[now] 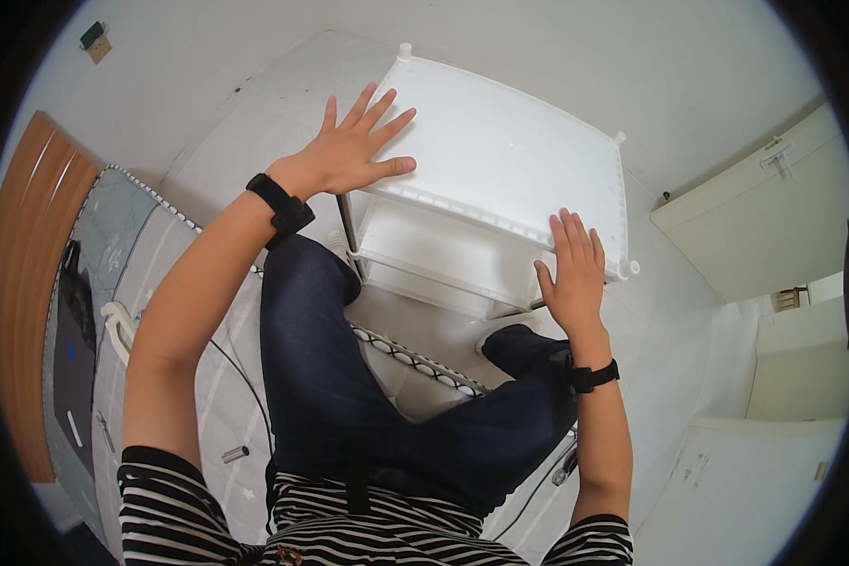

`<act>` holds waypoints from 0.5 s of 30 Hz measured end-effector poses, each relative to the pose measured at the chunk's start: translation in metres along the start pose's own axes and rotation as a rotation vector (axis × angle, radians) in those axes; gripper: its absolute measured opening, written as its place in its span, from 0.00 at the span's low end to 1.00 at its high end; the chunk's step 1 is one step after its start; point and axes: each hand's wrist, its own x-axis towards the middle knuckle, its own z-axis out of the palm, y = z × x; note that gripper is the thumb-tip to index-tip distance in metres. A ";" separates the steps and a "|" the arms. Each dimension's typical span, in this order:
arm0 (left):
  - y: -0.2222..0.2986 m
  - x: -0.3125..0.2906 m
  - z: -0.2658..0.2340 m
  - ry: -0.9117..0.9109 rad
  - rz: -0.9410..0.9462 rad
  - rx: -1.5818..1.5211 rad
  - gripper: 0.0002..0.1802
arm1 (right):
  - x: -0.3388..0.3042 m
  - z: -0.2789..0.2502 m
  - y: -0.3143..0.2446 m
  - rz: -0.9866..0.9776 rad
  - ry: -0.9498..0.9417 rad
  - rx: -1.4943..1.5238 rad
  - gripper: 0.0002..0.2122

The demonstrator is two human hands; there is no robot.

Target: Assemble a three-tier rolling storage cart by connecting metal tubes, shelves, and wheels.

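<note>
In front of my knees stands a white plastic shelf rack (500, 141), with a flat top tier and lower tiers (443, 247) under it. Short round knobs stick up at the top tier's corners. My left hand (354, 151) is at the top tier's left edge, fingers spread wide and holding nothing; whether the palm presses on it I cannot tell. At the near right edge is my right hand (575, 269), with its fingers stretched out over the rim and the thumb apart. Dark upright posts show at the near corners. Both wrists carry black bands.
I sit on a bed with a grey patterned sheet (222, 368). A short metal tube (236, 455), a black cable (231, 363) and a dark flat pad (74, 415) lie at the left. A brown wooden headboard (38, 283) is beyond. A pale door (755, 203) is at the right.
</note>
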 end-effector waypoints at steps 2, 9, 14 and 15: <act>0.000 0.005 -0.005 -0.001 -0.005 -0.017 0.44 | 0.000 0.000 0.001 -0.003 0.005 -0.003 0.28; -0.028 0.043 -0.023 -0.160 0.021 -0.142 0.46 | 0.002 0.002 0.000 0.032 0.030 -0.006 0.28; -0.058 0.069 -0.034 -0.422 -0.057 -0.258 0.46 | 0.002 0.011 0.004 0.087 0.128 0.015 0.23; -0.064 0.077 -0.041 -0.501 -0.080 -0.253 0.47 | 0.003 0.013 0.004 0.085 0.135 0.018 0.22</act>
